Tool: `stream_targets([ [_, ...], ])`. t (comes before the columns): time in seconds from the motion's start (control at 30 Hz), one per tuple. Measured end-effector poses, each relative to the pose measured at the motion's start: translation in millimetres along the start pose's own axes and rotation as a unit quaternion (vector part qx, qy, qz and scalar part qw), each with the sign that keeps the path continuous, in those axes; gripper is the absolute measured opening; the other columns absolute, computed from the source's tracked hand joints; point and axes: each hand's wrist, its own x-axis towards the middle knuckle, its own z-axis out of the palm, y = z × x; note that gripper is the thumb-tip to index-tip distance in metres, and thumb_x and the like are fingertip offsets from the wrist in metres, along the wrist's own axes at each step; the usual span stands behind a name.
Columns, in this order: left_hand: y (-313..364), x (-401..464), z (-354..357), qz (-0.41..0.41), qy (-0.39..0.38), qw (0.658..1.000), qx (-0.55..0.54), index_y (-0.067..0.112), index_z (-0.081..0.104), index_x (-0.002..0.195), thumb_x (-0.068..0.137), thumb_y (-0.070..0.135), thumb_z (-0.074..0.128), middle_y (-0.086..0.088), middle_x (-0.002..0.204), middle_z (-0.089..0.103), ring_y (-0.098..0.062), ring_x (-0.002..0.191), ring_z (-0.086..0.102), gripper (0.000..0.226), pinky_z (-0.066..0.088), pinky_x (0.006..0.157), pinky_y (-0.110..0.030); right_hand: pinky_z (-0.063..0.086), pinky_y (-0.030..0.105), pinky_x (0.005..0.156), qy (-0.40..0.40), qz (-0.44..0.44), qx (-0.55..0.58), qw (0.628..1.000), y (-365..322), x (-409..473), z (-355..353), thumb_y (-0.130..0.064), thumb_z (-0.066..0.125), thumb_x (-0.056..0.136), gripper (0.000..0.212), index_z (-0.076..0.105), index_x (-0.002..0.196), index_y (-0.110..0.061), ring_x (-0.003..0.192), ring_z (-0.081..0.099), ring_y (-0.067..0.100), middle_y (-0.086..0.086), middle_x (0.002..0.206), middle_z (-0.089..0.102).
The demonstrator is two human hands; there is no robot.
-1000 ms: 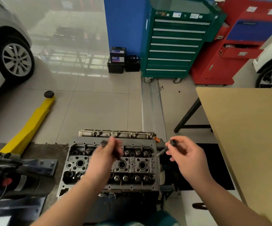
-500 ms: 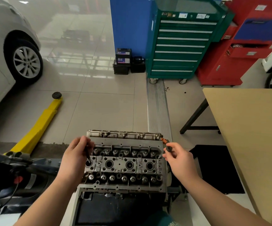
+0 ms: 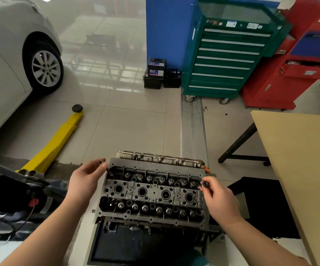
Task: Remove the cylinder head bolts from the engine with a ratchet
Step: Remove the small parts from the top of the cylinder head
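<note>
A grey cylinder head (image 3: 153, 192) sits on the engine in front of me, with its valve springs and spark plug wells exposed. My left hand (image 3: 87, 179) pinches a dark head bolt (image 3: 107, 168) at the head's far left corner, its shank pointing down toward the head. My right hand (image 3: 217, 200) pinches another dark bolt (image 3: 205, 184) by its flanged top at the head's right edge. No ratchet shows in view.
A tan table (image 3: 304, 169) stands on the right. A yellow lift arm (image 3: 55, 143) lies on the floor at left, beside a white car (image 3: 11, 70). A green tool cabinet (image 3: 228, 54) and a red cabinet (image 3: 293, 70) stand behind. Dark equipment (image 3: 7, 198) sits at my left.
Both hands have spread apart from over the middle of the head to its left and right ends, each still holding a bolt. The camera has shifted, so the engine sits further right in view.
</note>
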Motion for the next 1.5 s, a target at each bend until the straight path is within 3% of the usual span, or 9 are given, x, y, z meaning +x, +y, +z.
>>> stream_targets([
  [0.07,-2.1,3.0,1.4,0.008,0.002,0.999,0.036,0.039,0.077,0.114,0.089,0.039,0.082,0.006,0.109,0.079,-0.02,0.106,0.075,0.026,0.057,0.1,-0.053,0.037,0.003,0.052,0.005,0.011,-0.02,1.0,3.1,-0.5,1.3,-0.022,0.069,0.097,0.023,0.066,0.119,-0.028,0.074,0.058,-0.012,-0.028,0.078,0.054],
  [0.23,-11.4,11.9,0.0,0.035,0.004,0.992,0.122,0.041,0.077,0.108,0.091,0.032,0.08,0.011,0.104,0.079,-0.001,0.088,0.075,0.019,0.06,0.086,-0.036,0.049,0.028,0.085,-0.008,0.035,-0.109,0.993,17.4,0.7,12.3,-0.041,0.068,0.097,0.036,0.069,0.129,-0.026,0.123,0.052,0.016,-0.009,0.129,0.059],
  [0.4,-11.8,16.2,-8.6,0.078,-0.021,0.979,0.187,0.045,0.076,0.105,0.092,0.033,0.08,0.023,0.097,0.076,0.009,0.087,0.071,0.018,0.051,0.072,-0.012,0.043,0.022,0.077,0.004,0.138,0.002,0.99,13.6,0.3,18.9,-0.045,0.063,0.099,0.029,0.071,0.122,-0.029,0.109,0.057,0.007,-0.018,0.113,0.057],
  [0.63,-16.9,16.1,-9.8,0.153,-0.035,0.951,0.267,0.03,0.078,0.116,0.093,0.026,0.078,0.023,0.111,0.067,0.006,0.104,0.06,0.023,0.051,0.098,-0.033,0.039,0.021,0.062,-0.053,0.29,0.086,0.952,2.9,20.1,19.7,-0.05,0.066,0.097,0.042,0.062,0.129,-0.023,0.081,0.056,0.002,-0.013,0.095,0.061],
  [0.77,-21.7,19.0,-17.0,0.223,-0.036,0.914,0.338,0.023,0.076,0.119,0.097,0.021,0.072,0.017,0.111,0.062,-0.013,0.108,0.062,0.022,0.054,0.093,-0.039,0.052,0.037,0.089,-0.109,0.299,0.094,0.944,13.2,30.0,14.6,-0.048,0.064,0.099,0.04,0.069,0.127,-0.021,0.101,0.062,0.017,-0.009,0.103,0.066],
  [0.87,-29.1,20.0,-25.7,0.27,-0.058,0.881,0.386,0.02,0.073,0.124,0.099,0.019,0.07,0.017,0.111,0.058,-0.015,0.109,0.06,0.025,0.055,0.09,-0.039,0.056,0.041,0.092,-0.154,0.31,0.074,0.935,15.7,33.3,11.4,-0.055,0.061,0.099,0.034,0.068,0.114,-0.025,0.099,0.066,0.02,-0.005,0.102,0.071],
  [1.1,-30.8,29.0,-18.3,0.193,-0.09,0.927,0.31,0.025,0.07,0.125,0.102,0.027,0.064,0.016,0.12,0.058,-0.013,0.113,0.062,0.023,0.056,0.099,-0.045,0.047,0.031,0.062,-0.193,0.34,0.053,0.919,10.0,29.5,9.5,-0.055,0.054,0.102,0.032,0.064,0.101,-0.025,0.088,0.066,0.02,0.0,0.098,0.071],
  [1.33,-43.7,18.4,-11.2,0.108,-0.077,0.973,0.187,0.037,0.07,0.125,0.102,0.03,0.066,0.023,0.126,0.059,-0.009,0.122,0.06,0.025,0.054,0.104,-0.047,0.048,0.03,0.063,-0.153,0.334,0.063,0.928,12.9,12.2,13.6,-0.05,0.061,0.1,0.035,0.071,0.091,-0.019,0.082,0.068,0.019,0.002,0.088,0.073],
  [1.5,-49.2,12.8,-5.8,0.11,-0.04,0.974,0.193,0.043,0.071,0.116,0.098,0.024,0.072,0.02,0.125,0.062,0.013,0.11,0.059,0.026,0.048,0.085,-0.009,0.045,0.029,0.062,-0.165,0.33,0.045,0.928,15.1,29.5,7.0,-0.049,0.06,0.101,0.035,0.07,0.093,-0.017,0.082,0.066,0.018,0.002,0.089,0.071],
])
